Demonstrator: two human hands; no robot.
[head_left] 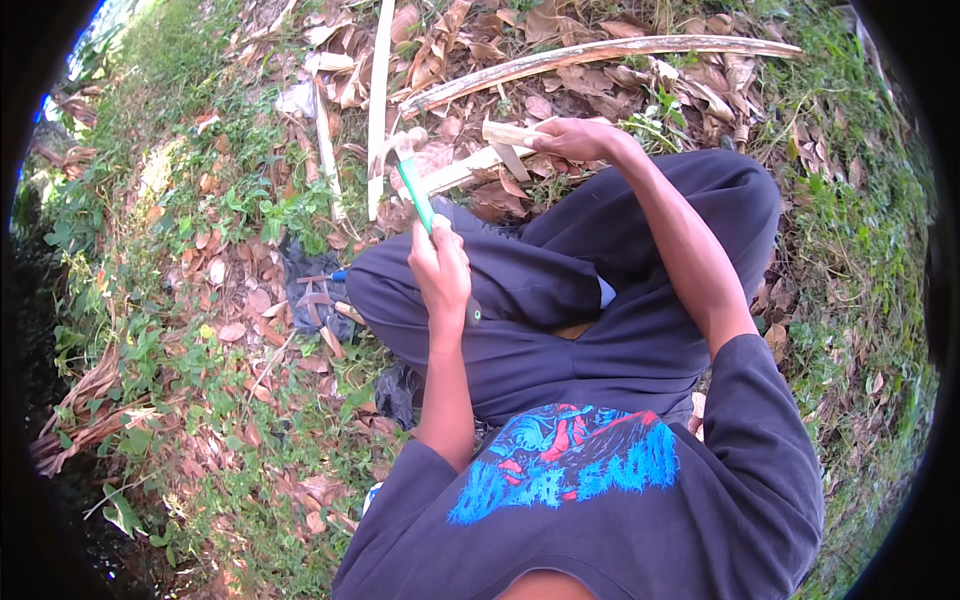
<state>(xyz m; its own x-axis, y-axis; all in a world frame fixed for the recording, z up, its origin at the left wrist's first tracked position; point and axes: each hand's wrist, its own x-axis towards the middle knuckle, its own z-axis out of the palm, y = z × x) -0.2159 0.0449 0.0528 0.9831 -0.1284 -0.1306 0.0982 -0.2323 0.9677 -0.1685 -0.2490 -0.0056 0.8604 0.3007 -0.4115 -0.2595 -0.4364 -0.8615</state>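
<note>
My left hand (441, 262) is closed around the handle of a hammer (413, 185) with a green shaft. The hammer's head points away from me, over a pale wooden strip (468, 170) lying on the leaves. At the right, my right hand (575, 138) grips one end of a short, pale piece of wood (511, 134), whose other end points left toward the hammer head. Below that piece a thin, flat, greyish-brown part (513, 162) slants across the strip; whether the two are joined I cannot tell.
A long curved wooden strip (600, 56) lies across the far side, and a straight pale strip (379, 110) stands beside it on the left. Several tools (322, 302) rest on dark plastic by my left knee. My crossed legs (560, 260) fill the middle; grass and dry leaves surround me.
</note>
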